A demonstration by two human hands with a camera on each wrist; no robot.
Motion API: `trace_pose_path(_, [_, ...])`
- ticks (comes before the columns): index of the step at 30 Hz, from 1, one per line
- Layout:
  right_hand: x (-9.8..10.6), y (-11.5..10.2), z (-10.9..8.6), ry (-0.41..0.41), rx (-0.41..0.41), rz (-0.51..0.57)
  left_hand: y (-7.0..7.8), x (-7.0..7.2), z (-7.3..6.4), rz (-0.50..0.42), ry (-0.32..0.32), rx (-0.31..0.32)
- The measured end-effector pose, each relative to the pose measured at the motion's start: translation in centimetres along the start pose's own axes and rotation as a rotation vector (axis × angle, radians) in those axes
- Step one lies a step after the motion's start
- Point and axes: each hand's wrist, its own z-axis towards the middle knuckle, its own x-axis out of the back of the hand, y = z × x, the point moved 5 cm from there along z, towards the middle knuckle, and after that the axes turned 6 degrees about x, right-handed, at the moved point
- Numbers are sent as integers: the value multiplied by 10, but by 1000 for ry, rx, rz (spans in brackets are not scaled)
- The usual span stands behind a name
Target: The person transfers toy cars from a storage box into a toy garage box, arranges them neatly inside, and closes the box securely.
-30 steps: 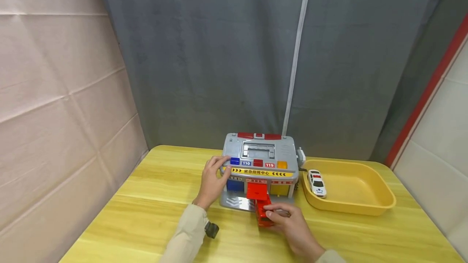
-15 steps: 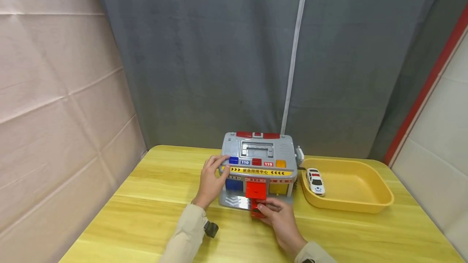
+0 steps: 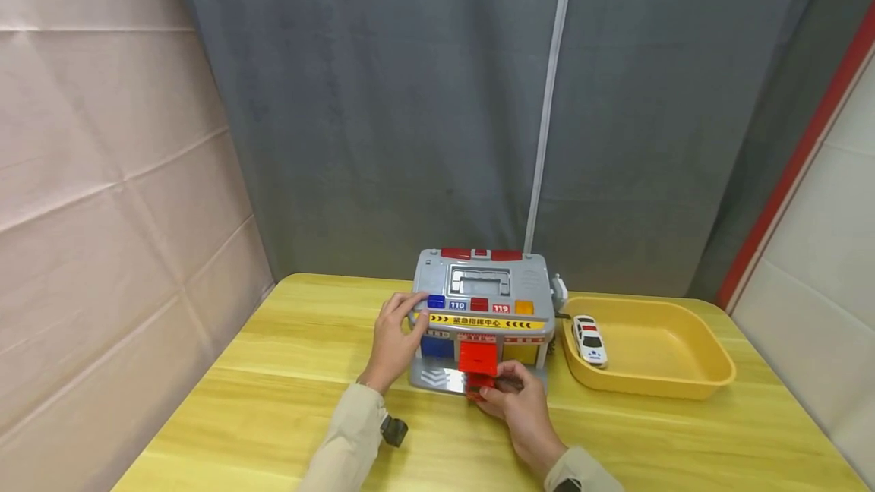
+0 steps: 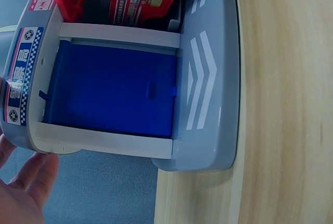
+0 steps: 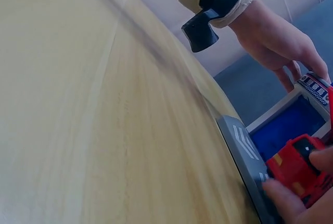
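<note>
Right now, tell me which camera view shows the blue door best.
The left wrist view: it shows the whole blue door close up, with nothing in front of it. The head view shows it small; the right wrist view shows it at a slant, partly behind the red toy truck.

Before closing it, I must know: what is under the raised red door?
Part of a red toy car, held by the right hand. Deeper inside the garage, everything is covered.
</note>
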Motion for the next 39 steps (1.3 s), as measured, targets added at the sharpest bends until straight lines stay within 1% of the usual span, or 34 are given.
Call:
trace_pose_path(3, [0,1,0,10,-10,2,1,0,0,2,2,-4])
trace_pose_path(9, [3,2,0,34,-28,-125,2,0,0,-8,2,-3])
trace_pose_path(16, [2,2,0,2,-19,-225,1,0,1,-10,15,-12])
trace_pose_path(23, [2,2,1,-25,-15,-241,0,1,1,-11,17,-10])
trace_pose_path(26, [0,2,1,-29,-12,-215,1,1,1,-13,21,-15])
trace_pose_path(31, [-2,2,0,-39,17,-179,0,0,1,-14,21,-16])
trace_pose_path(36, [-2,3,1,-51,37,-214,-1,0,0,-13,22,-17])
trace_pose_path(39, [-1,4,1,-77,44,-243,-1,0,0,-14,25,-22])
